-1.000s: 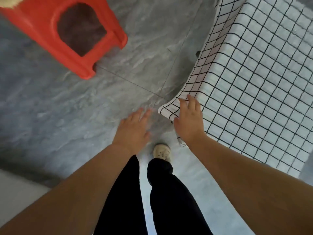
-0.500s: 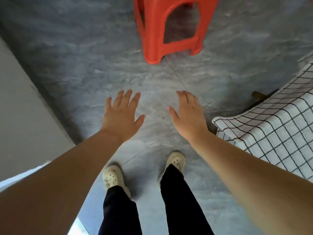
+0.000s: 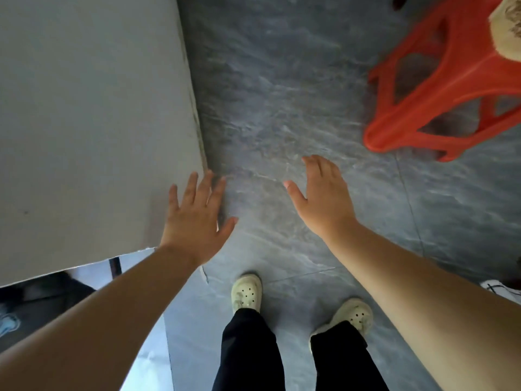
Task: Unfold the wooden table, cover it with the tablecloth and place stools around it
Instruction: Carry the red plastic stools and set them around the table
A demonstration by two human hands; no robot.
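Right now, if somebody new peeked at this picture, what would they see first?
Probably the bright red plastic stool at the top right, standing on the grey marbled floor with something pale and fuzzy on its seat. Next, the two bare hands spread open and empty in the middle: the left hand beside a big pale wall, the right hand over the floor. Below them are cream clogs and black trousers.

Grey marbled floor tiles [image 3: 282, 94] meet a plain pale wall [image 3: 84, 108] on the left.
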